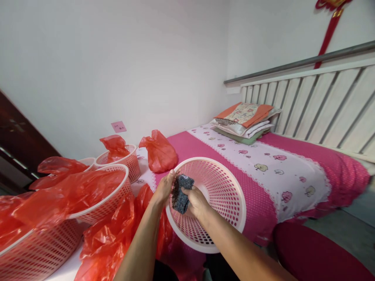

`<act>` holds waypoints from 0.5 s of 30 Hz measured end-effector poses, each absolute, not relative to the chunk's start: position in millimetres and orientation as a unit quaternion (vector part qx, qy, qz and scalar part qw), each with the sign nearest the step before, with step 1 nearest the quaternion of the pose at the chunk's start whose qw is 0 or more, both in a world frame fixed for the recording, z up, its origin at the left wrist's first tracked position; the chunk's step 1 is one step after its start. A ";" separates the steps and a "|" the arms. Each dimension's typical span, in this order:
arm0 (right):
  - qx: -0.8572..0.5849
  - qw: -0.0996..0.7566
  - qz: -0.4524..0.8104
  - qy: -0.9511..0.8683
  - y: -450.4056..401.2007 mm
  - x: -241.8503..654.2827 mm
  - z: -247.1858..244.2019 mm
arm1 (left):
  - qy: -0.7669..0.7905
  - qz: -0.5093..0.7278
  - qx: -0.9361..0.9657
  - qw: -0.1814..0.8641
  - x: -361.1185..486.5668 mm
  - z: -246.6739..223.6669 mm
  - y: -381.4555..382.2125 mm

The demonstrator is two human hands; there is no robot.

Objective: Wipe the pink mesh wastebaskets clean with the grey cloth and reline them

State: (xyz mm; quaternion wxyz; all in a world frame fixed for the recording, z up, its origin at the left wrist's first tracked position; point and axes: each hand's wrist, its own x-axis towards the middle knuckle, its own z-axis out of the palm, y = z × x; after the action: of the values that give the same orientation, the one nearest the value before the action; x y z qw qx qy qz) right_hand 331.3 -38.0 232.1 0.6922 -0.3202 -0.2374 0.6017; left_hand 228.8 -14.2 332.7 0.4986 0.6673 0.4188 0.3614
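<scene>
A dark grey-blue, fuzzy bundle of fabric [182,197] is held between both hands over the left part of a pink perforated basket [224,195]. My left hand [164,188] is at the bundle's left edge, its fingers partly hidden behind the fabric. My right hand [195,200] grips the bundle from the right, thumb on top. Brown, stringy material shows along the bundle's left side. The basket is tilted towards me, and its inside shows no other item.
Pink baskets [129,183] with red plastic bags [79,191] crowd the left side. A tied red bag [159,152] sits on the pink bed cover [181,144]. Folded bedding [244,117] lies by the white headboard [316,101]. A dark red stool [316,253] stands at lower right.
</scene>
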 end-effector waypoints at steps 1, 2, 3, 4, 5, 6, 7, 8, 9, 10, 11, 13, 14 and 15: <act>-0.325 0.689 0.607 -0.225 -41.1 329.9 234.6 | 0.424 0.362 0.665 0.498 228.8 333.2 -14.9; -0.328 0.687 0.611 -0.215 -44.0 328.5 237.4 | 0.427 0.361 0.663 0.498 228.8 333.8 -15.5; -0.331 0.686 0.614 -0.208 -46.8 327.1 240.3 | 0.429 0.361 0.661 0.499 228.8 334.3 -16.1; -0.332 0.685 0.616 -0.205 -49.4 325.7 243.3 | 0.430 0.360 0.660 0.500 228.8 334.8 -16.5; -0.332 0.685 0.615 -0.207 -51.7 324.6 246.3 | 0.430 0.360 0.659 0.500 228.9 335.3 -16.9; -0.331 0.686 0.612 -0.212 -53.9 323.5 249.0 | 0.430 0.360 0.660 0.500 229.0 335.8 -17.2; -0.331 0.688 0.608 -0.216 -55.9 322.6 251.4 | 0.429 0.360 0.662 0.498 229.2 336.1 -17.3; -0.333 0.692 0.602 -0.220 -57.7 321.8 253.5 | 0.429 0.359 0.664 0.496 229.3 336.2 -17.2; -0.336 0.696 0.595 -0.222 -59.4 321.1 255.1 | 0.429 0.358 0.666 0.495 229.5 336.1 -16.9; -0.340 0.700 0.587 -0.224 -61.1 320.5 256.5 | 0.430 0.356 0.666 0.495 229.6 335.6 -16.4; -0.345 0.702 0.581 -0.226 -62.7 319.8 257.5 | 0.432 0.354 0.664 0.496 229.7 334.9 -15.7; -0.357 0.701 0.571 -0.235 -65.8 318.5 259.1 | 0.440 0.354 0.658 0.497 229.6 333.0 -14.1; -0.361 0.701 0.566 -0.241 -67.3 317.8 259.7 | 0.443 0.354 0.655 0.499 229.5 332.0 -13.4; -0.363 0.700 0.563 -0.249 -69.0 317.1 260.2 | 0.445 0.353 0.652 0.501 229.3 331.1 -12.8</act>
State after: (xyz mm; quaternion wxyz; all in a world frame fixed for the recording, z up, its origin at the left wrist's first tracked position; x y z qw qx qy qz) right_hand 317.1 -69.0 260.2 0.6998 -0.3626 -0.2486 0.5630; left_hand 229.3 -12.8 331.1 0.5013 0.6523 0.4453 0.3534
